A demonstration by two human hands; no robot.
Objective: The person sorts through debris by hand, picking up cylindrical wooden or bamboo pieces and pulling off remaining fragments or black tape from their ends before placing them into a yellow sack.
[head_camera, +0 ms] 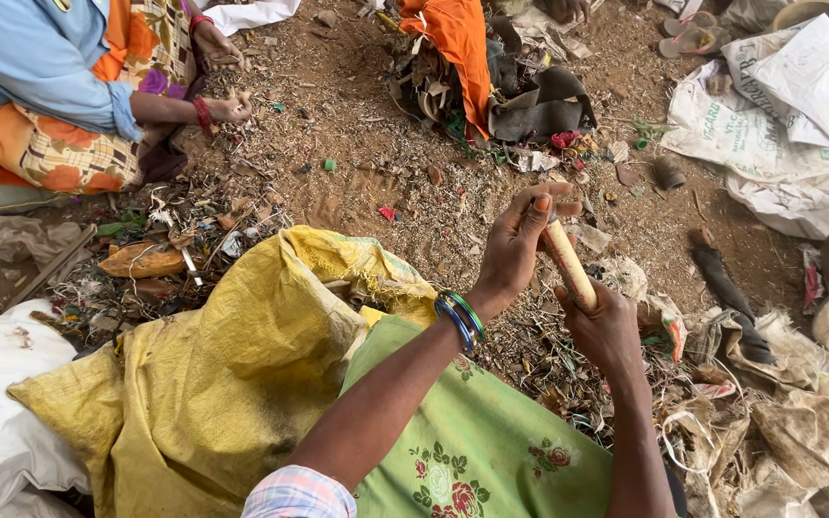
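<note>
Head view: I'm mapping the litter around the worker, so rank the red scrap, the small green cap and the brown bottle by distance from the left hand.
1. Red scrap, on the dirt just left of the left hand.
2. Brown bottle, upper right.
3. Small green cap, far upper left.

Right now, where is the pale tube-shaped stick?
In the head view, right of centre: the pale stick is held between the left hand at its top and the right hand below, above the littered dirt.

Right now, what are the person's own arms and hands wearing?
The left hand is bare, with blue and green bangles stacked at the wrist and a pink, blue and white checked sleeve rolled up high on the arm. The right hand and forearm are bare, with nothing worn that shows.
</note>
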